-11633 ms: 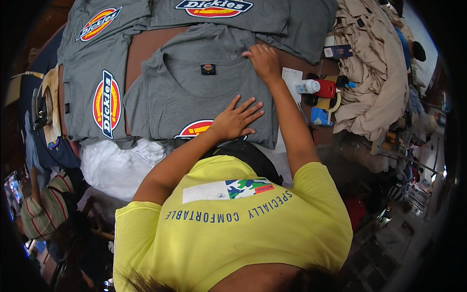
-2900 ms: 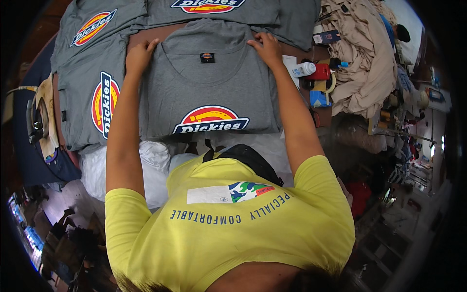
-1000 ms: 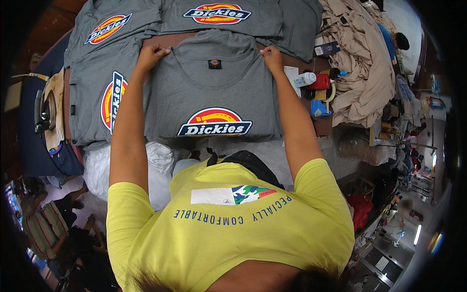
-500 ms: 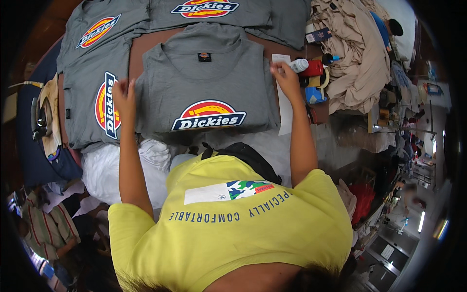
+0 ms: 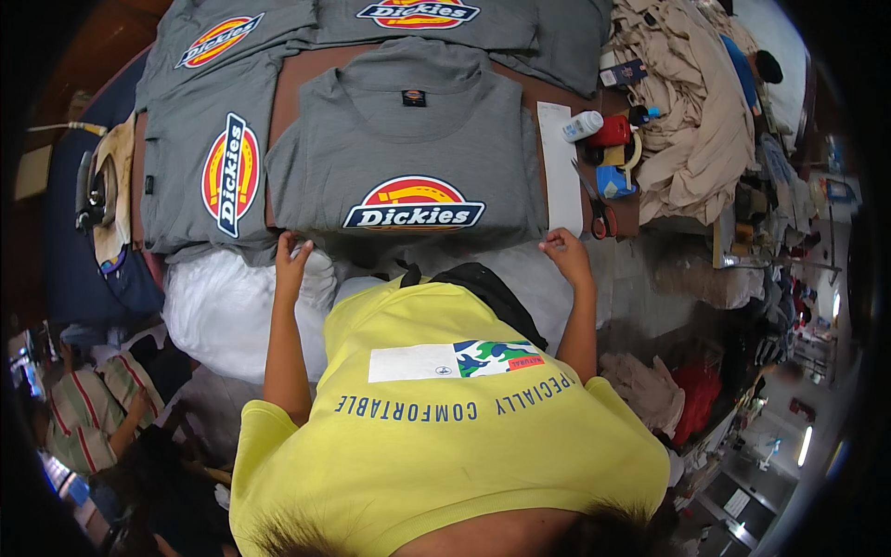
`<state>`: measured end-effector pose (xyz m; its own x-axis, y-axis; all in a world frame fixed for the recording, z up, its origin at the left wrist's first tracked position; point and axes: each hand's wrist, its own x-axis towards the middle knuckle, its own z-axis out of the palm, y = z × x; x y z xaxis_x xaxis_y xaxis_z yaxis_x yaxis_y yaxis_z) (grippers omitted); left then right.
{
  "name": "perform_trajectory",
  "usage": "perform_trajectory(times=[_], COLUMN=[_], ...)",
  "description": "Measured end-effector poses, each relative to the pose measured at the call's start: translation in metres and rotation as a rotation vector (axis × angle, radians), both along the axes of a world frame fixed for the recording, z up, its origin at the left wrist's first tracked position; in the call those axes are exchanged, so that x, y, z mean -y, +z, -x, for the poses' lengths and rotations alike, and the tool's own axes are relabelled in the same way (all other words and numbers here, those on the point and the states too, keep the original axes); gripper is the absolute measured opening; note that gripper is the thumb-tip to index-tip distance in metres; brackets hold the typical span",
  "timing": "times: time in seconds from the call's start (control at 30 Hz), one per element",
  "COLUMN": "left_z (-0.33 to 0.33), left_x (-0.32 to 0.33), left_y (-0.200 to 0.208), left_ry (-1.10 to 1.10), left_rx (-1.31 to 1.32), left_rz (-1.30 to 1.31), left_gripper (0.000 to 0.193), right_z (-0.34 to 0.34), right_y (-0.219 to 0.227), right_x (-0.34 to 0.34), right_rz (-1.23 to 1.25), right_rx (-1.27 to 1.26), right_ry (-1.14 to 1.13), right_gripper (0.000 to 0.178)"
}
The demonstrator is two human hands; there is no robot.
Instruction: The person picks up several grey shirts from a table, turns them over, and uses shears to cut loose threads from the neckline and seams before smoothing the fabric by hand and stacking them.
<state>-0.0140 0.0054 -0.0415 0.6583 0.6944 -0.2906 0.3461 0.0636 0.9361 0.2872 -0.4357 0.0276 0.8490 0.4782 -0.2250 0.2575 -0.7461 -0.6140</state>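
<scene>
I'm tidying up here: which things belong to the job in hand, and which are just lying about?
Likely the job: central grey shirt, near left hand and right hand; matching grey shirts.
Likely lying about: scissors, white bottle, beige cloth, iron.

Bold white lettering reads clearly across the red-and-yellow emblem (image 5: 414,204) on the front grey shirt (image 5: 418,148). The same word stands sideways on the left grey shirt (image 5: 209,121), slanted on the upper-left grey shirt (image 5: 269,39) and nearly level on the top grey shirt (image 5: 510,28). Dark capitals curve upside down over the worn yellow shirt (image 5: 445,455), with more on its small red patch (image 5: 526,362). Print on the black neck label (image 5: 414,98), blue hang tag (image 5: 629,73) and white bottle (image 5: 582,126) is too small to read.
</scene>
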Motion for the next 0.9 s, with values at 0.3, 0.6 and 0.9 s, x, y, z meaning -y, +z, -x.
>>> perform_trajectory(times=[0.3,0.6,0.9], left_z=[-0.006,0.024,0.006], left_x=[0.002,-0.018,-0.036], left_y=[0.015,0.069,0.226], left_ry=[0.086,-0.006,0.085], left_rx=[0.063,0.074,0.815], left_rz=[0.370,0.096,0.012], left_gripper=[0.041,0.031,0.023], right_z=[0.038,0.022,-0.016], right_y=[-0.007,0.027,0.198], right_x=[-0.045,-0.010,-0.044], right_rz=[-0.260,-0.495,-1.266], right_rx=[-0.467,-0.556,-0.537], right_ry=[-0.500,-0.473,-0.238], right_gripper=[0.032,0.022,0.032])
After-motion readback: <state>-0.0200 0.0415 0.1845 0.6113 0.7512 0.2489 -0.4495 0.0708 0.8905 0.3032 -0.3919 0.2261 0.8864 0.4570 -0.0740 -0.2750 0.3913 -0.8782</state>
